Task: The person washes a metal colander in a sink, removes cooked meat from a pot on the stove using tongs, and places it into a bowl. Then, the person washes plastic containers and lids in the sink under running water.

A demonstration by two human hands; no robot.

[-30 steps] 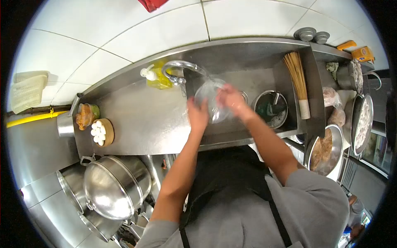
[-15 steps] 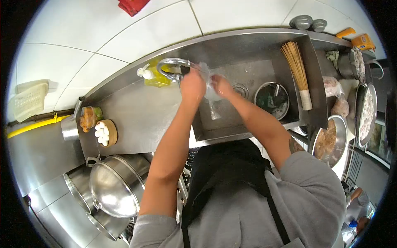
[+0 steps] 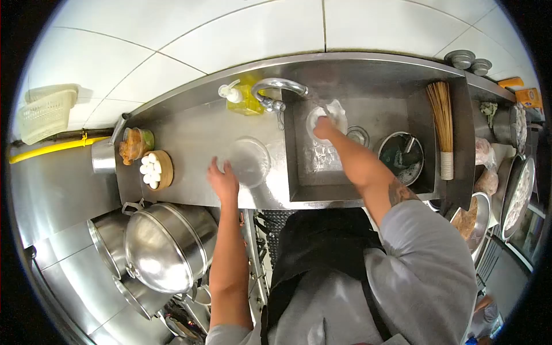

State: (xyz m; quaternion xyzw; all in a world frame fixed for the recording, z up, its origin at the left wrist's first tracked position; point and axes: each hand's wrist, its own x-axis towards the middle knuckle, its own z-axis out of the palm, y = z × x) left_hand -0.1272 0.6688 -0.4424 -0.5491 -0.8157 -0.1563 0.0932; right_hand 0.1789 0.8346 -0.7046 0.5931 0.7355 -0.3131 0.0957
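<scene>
Inside the sink, my right hand (image 3: 326, 129) grips a clear, round plastic bowl (image 3: 338, 110) beneath the faucet (image 3: 287, 84), where water runs onto it; the fingertips are partly hidden. Over the steel counter to the left of the sink, my left hand (image 3: 223, 181) is empty with its fingers apart. Just right of those fingers lies a clear round plastic lid or shallow container (image 3: 253, 163), slightly blurred; which of the two I cannot tell.
A yellow soap bottle (image 3: 248, 102) stands behind the counter area. A pot of soapy water (image 3: 397, 161) sits in the sink's right side, near a bamboo brush (image 3: 441, 126). A basket of white eggs or balls (image 3: 164, 170) stands left. Large steel pots (image 3: 167, 247) are lower left.
My hands were together under the faucet with clear plastic. My left hand has moved left over the counter, where a clear round piece now lies. My right hand stays in the sink.
</scene>
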